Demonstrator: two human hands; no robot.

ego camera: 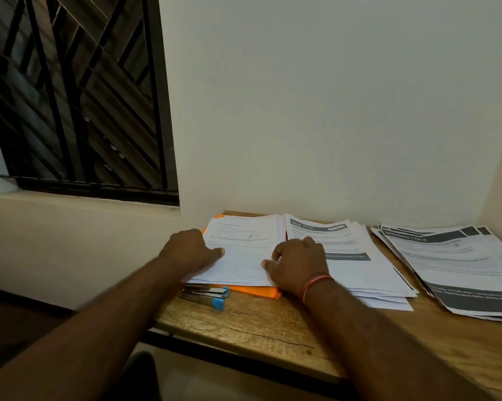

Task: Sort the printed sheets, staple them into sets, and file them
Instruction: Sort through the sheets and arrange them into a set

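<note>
As we look down through the head view, three piles of printed sheets lie in a row along the back of the wooden bench (244, 325), against the wall (331, 111).

The left stack (244, 241) sits on an orange folder (255, 291), which shows along its near edge and at its far left corner. The top sheet carries small print and a handwritten mark.

The left hand (190, 250) rests on the left edge of this stack, knuckles up and fingers bent, one fingertip flat on the top sheet. The right hand (299, 264) rests on the stack's right edge, where it meets the middle stack (365, 270). Its fingers are curled and its thumb lies on the paper. We cannot tell whether either hand actually grips the sheets or only presses on them. A red thread band (316, 282) circles the right wrist.

The middle stack is loosely fanned, with a grey header bar on top. The right stack (452, 267) lies apart from it, also fanned, with dark grey bands at head and foot.

A stapler (206, 295), metal with blue ends, lies on the bench just in front of the folder, by the bench's left edge.

A dark window grille (70, 96) fills the upper left.
</note>
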